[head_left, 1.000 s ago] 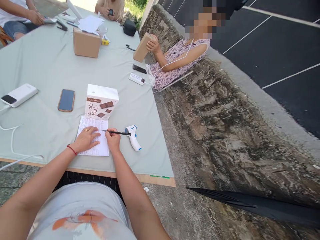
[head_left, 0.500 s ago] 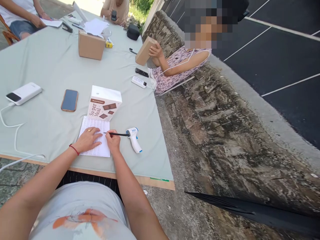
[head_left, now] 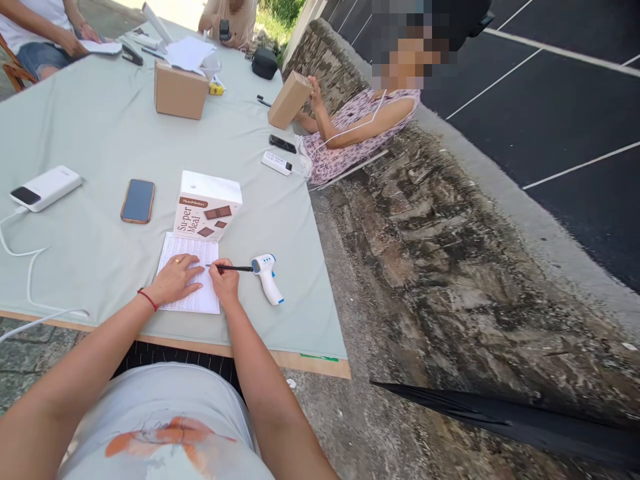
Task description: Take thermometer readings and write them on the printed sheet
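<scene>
While right hand (head_left: pixel 225 283) grips thin black pen (head_left: pixel 231 268), tip on printed sheet (head_left: pixel 190 277)

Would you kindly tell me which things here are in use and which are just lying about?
In use: left hand flat on printed sheet; right hand holding pen.
Lying about: infrared thermometer, Super Meal box, smartphone, power bank.

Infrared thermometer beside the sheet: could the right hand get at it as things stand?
Probably yes. The infrared thermometer lies on the cloth just right of the right hand, with nothing between them. That hand's grip is taken by a pen, so it would need freeing first.
</scene>
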### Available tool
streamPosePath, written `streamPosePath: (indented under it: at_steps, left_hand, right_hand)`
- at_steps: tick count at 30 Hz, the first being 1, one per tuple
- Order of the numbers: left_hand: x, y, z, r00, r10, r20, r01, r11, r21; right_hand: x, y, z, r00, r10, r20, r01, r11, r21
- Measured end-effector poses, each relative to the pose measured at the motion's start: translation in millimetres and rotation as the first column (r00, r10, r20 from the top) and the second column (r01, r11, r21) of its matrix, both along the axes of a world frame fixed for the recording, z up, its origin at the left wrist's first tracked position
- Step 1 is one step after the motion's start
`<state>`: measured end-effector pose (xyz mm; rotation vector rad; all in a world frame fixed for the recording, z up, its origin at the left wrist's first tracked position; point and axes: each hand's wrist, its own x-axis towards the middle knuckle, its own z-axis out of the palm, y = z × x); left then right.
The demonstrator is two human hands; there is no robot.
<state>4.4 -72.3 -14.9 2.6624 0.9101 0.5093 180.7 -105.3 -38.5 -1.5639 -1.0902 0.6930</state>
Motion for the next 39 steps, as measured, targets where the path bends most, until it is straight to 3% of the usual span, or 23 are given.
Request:
streamPosePath:
  at_steps: [19, 39]
  left_hand:
    - [-0.6, 0.3, 0.5, 0.999, -0.013, -0.047, 0.015, 0.999, 0.041]
    - [-0.4, 0.2, 0.5, 0.999, -0.009, -0.049, 0.011, 0.999, 0.053]
  right_hand:
    - [-1.0, -0.8, 0.6, 0.993, -0.043, -0.108, 0.042, 0.999, -0.016]
    - [-1.0, -0.6, 1.9, 0.994, -0.032, -0.107, 0.026, 0.998, -0.053]
